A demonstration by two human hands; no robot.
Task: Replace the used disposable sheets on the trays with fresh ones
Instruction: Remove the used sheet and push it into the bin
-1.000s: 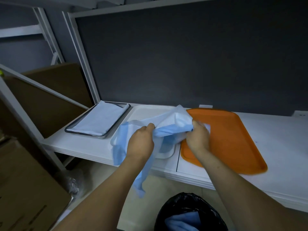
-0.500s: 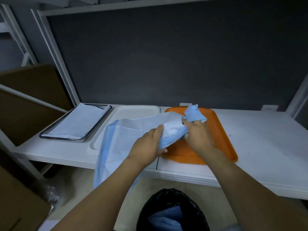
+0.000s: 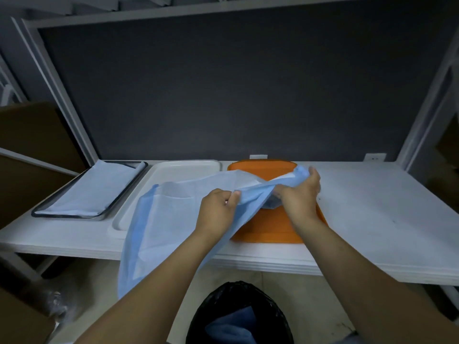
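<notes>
Fingers of left hand (image 3: 218, 207) and right hand (image 3: 301, 194) pinch thin pale-blue disposable sheet (image 3: 169, 219) | long axis lower-left to centre | right hand over orange plastic tray (image 3: 270, 229)

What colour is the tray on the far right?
It is an orange flat plastic tray, clearest in the head view.

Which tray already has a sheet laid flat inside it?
The metal tray, far left; the white tray and orange tray show bare bottoms.
</notes>
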